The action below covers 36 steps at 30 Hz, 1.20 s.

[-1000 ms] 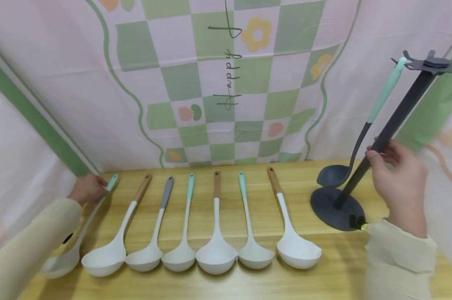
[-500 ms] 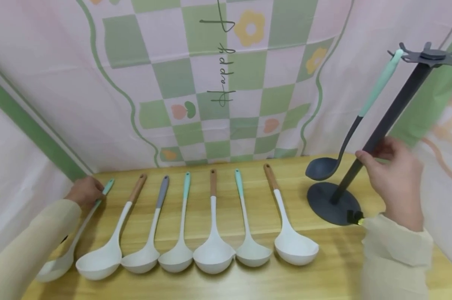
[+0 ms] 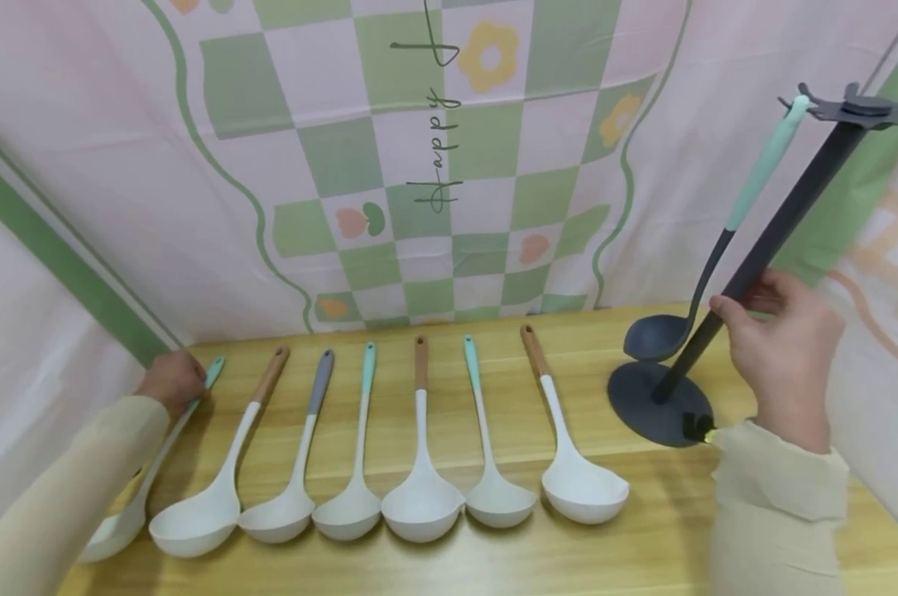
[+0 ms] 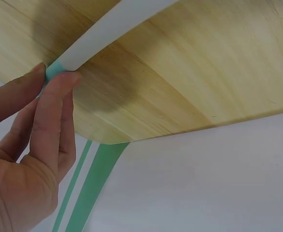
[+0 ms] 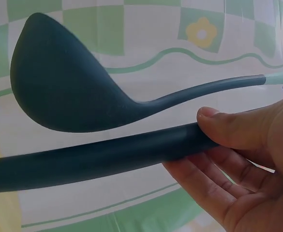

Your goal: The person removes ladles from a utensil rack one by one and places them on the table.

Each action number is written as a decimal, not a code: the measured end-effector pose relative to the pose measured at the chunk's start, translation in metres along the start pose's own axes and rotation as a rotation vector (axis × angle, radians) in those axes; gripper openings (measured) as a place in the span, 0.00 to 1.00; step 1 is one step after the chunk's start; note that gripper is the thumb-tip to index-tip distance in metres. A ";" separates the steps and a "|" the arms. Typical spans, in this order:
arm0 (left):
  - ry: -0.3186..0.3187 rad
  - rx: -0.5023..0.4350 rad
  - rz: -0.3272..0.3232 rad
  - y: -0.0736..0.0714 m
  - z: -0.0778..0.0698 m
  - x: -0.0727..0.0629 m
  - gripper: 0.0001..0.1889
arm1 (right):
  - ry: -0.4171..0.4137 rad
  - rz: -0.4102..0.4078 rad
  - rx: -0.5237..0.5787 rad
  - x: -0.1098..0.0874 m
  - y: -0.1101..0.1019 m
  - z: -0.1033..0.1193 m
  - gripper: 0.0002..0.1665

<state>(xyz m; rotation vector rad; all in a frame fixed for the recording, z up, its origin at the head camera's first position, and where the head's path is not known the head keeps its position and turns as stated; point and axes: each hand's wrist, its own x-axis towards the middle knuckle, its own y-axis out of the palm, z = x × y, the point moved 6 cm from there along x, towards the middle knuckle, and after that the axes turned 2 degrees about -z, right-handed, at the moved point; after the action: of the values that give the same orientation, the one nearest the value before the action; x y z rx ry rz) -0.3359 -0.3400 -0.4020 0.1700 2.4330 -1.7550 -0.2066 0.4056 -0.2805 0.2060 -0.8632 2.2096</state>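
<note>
At the far left of the table, my left hand [image 3: 175, 381] pinches the mint handle of a white ladle [image 3: 151, 468]. In the left wrist view, thumb and fingers meet where the mint handle [image 4: 55, 70] joins the white shaft; my forearm covers part of the bowl in the head view. On the right, my right hand [image 3: 787, 352] grips the post of a black utensil stand [image 3: 784, 211]. From a hook at its top hangs a dark ladle [image 5: 68, 79] with a mint handle [image 3: 767, 165], its bowl just above the round base [image 3: 660, 406].
Several white ladles lie side by side between my hands, among them a brown-handled one [image 3: 422, 497], a grey-handled one [image 3: 288, 497] and another brown-handled one [image 3: 583, 484] nearest the stand. A patterned cloth [image 3: 411, 174] hangs behind the wooden table [image 3: 449, 571].
The head view has shifted slightly. The hanging dark ladle swings a little left, then back right. Both hands keep their holds, and the row of ladles stays in place.
</note>
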 end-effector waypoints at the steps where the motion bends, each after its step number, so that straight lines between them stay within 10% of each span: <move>1: -0.006 -0.004 0.002 0.000 0.000 -0.001 0.06 | 0.001 0.001 0.013 0.001 0.000 -0.001 0.10; 23: -0.019 -0.020 -0.015 0.001 0.006 0.000 0.10 | -0.065 -0.172 0.025 0.004 -0.014 -0.014 0.11; 36: 0.040 0.058 -0.042 -0.002 -0.003 -0.004 0.11 | 0.101 -0.016 0.043 0.011 -0.006 -0.029 0.12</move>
<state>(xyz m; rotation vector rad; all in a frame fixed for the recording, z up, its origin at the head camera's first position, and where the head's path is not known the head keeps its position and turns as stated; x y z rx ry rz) -0.3324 -0.3381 -0.3985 0.1630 2.4315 -1.8582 -0.2069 0.4336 -0.2946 0.1201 -0.7571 2.2048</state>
